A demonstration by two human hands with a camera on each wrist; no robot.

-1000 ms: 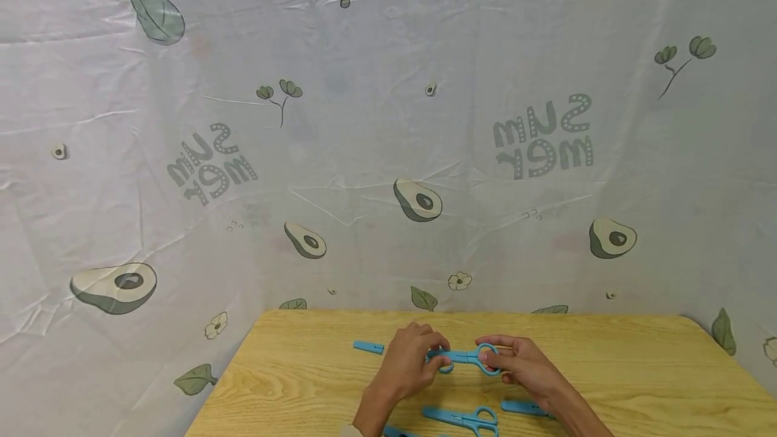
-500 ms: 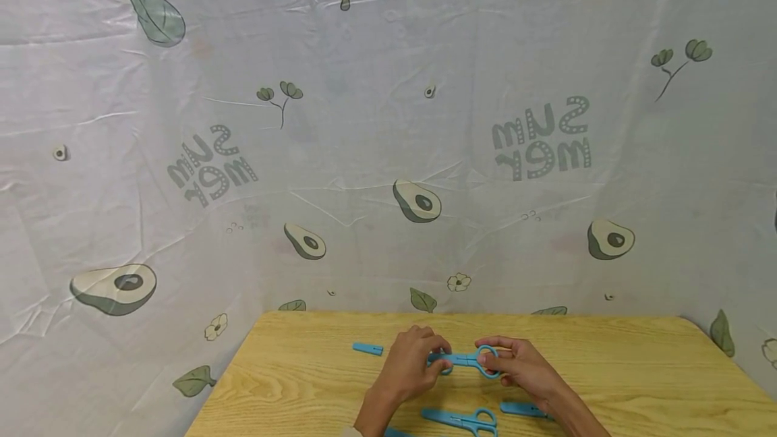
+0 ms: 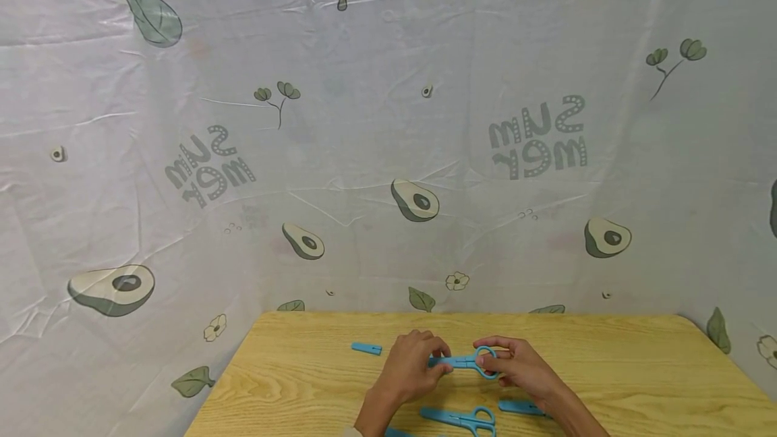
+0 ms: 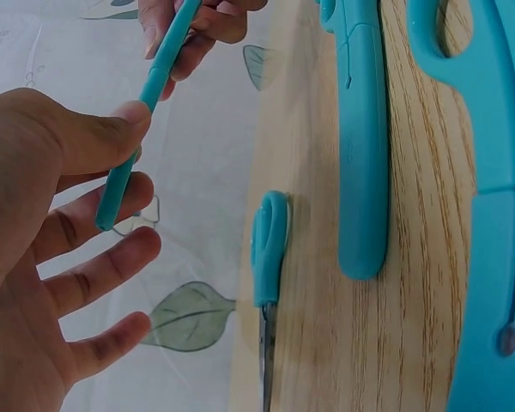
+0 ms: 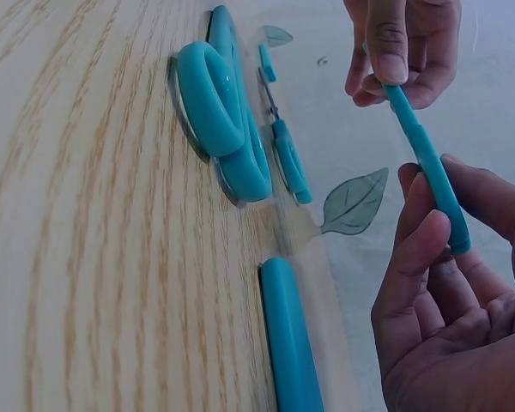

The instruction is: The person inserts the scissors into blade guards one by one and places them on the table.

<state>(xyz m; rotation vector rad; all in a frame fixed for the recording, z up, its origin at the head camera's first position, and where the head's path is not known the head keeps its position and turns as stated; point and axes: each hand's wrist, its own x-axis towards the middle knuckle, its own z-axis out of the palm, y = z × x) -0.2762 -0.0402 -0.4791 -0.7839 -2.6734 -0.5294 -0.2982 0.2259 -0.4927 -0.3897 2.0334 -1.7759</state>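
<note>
A pair of light blue scissors (image 3: 464, 361), its blades covered by a blue sheath, is held up between both hands. My left hand (image 3: 411, 364) pinches the sheathed end between thumb and index finger; its other fingers are spread in the left wrist view. My right hand (image 3: 523, 364) grips the finger loops, thumb on one side and fingers on the other. Beyond the hands, a second pair of scissors (image 4: 269, 249) with bare metal blades lies on the table; in the head view my left hand hides it. A loose blue sheath (image 3: 367, 348) lies left of my left hand.
Sheathed blue scissors (image 3: 458, 418) lie on the wooden table (image 3: 315, 383) in front of the hands. Another blue sheathed piece (image 3: 519, 408) is partly covered by my right forearm, and a further blue piece (image 3: 397, 433) shows at the bottom edge. A patterned sheet (image 3: 364, 154) hangs behind.
The held scissors have sunk slightly in the head view, with both hands keeping their grip. A blue loop that showed below my left hand is now hidden. The view has shifted a little.
</note>
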